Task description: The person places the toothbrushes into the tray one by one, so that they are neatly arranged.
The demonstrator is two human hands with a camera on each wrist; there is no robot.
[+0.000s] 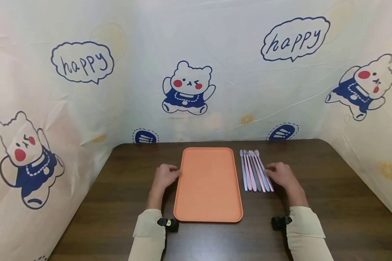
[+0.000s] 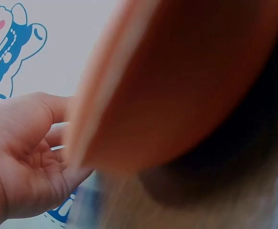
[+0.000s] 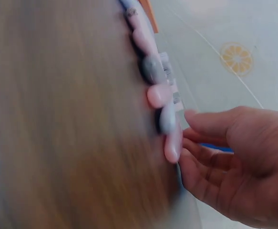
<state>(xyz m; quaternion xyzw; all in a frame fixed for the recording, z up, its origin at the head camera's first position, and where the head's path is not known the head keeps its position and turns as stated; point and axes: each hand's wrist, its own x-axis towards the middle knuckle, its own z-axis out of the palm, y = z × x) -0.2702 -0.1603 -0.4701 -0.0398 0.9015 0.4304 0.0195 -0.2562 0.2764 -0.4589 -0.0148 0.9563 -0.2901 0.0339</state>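
Observation:
An orange rectangular tray (image 1: 209, 185) lies flat on the brown table. At its left rim is my left hand (image 1: 166, 175), fingertips right at the edge; in the left wrist view the tray's rim (image 2: 105, 95) hides the ends of the fingers. Several toothbrushes (image 1: 252, 170) in pink, pale blue and grey lie side by side, right of the tray, heads toward the back. Beside the rightmost one my right hand (image 1: 280, 174) rests with loosely bent fingers. Close to that hand, rounded handle ends (image 3: 160, 95) line up in the right wrist view.
The brown table (image 1: 124, 203) meets a printed cloth backdrop (image 1: 228, 90) at its back and sides. Black wrist cameras sit on both cream sleeves (image 1: 150, 228), in front of the tray and toothbrushes.

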